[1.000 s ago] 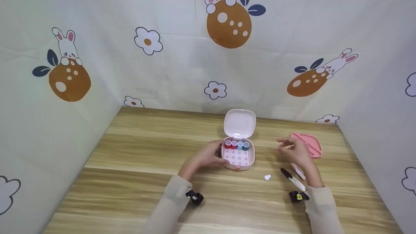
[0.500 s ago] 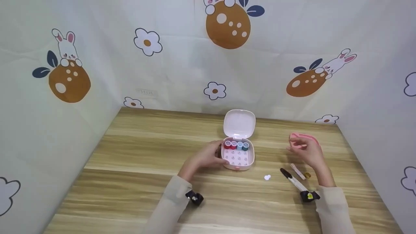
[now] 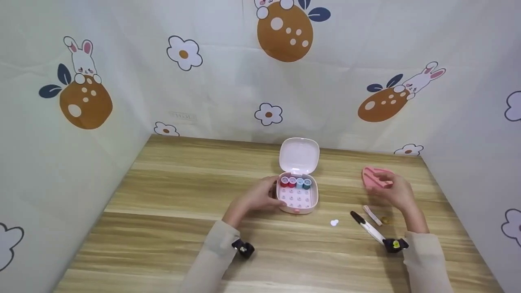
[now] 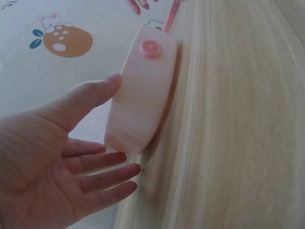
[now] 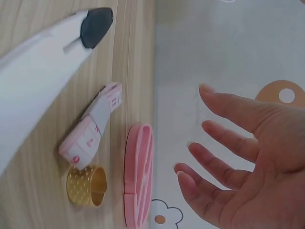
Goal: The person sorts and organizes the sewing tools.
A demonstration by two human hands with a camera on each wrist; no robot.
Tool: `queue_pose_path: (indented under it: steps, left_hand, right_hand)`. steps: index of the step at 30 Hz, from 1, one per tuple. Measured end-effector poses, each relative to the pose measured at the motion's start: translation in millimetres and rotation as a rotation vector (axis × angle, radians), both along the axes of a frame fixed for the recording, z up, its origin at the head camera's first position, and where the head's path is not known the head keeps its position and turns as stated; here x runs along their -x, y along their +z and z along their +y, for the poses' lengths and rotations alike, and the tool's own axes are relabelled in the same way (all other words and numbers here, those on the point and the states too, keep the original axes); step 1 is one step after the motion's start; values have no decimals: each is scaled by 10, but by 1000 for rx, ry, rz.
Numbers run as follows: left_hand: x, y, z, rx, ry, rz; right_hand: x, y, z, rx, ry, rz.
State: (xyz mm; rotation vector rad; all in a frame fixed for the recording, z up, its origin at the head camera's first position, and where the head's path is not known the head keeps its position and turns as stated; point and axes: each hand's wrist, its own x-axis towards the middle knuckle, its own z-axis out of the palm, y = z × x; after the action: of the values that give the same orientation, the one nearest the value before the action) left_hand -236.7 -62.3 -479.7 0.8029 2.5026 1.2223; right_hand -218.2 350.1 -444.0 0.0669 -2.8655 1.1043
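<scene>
My left hand (image 3: 256, 198) touches the left side of a pale pink sewing box (image 3: 297, 210) with an open lid (image 3: 299, 155). In the left wrist view, the thumb rests against the box (image 4: 138, 105) and the fingers extend nearly straight by its corner. Several thread spools (image 3: 296, 183), red, light blue and dark green, stand in a row at the back of the box over rows of small pegs. At the right, my right hand (image 3: 395, 193) hovers over a pink divided tray (image 3: 371, 179), partly hiding it. Its fingers (image 5: 224, 138) are loosely bent around nothing.
Right of the box lie a small white piece (image 3: 334, 222), white thread snips with a black tip (image 3: 368, 228), a folded tape measure (image 5: 86, 136) and a gold dotted thimble ring (image 5: 86, 186). A patterned cloth wall (image 3: 220, 89) rises behind the wooden table (image 3: 163, 187).
My right hand has moved right, over the pink tray, bringing the gold ring and more of the tray's left side into view. The left hand has stayed at the box.
</scene>
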Motion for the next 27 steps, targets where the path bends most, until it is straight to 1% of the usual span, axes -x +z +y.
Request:
queue_pose_path:
  steps: [4, 9, 13, 19, 21, 27]
  left_hand:
    - [1, 1, 1, 6, -1, 6]
    - [-2, 4, 2, -42, -15, -8]
    - [1, 0, 2, -67, -26, -8]
    - [4, -3, 1, -57, -16, -9]
    - [4, -5, -1, -41, -8, -11]
    - [-3, 13, -1, -8, 17, -40]
  right_hand:
    - [18, 12, 66, -10, -3, -30]
    - [43, 21, 166, -62, 3, -49]
    - [76, 12, 245, -80, 14, -67]
    - [129, -10, 348, -96, 29, -89]
    - [145, -18, 376, -99, 29, -89]
    - [212, -26, 462, -114, 38, -106]
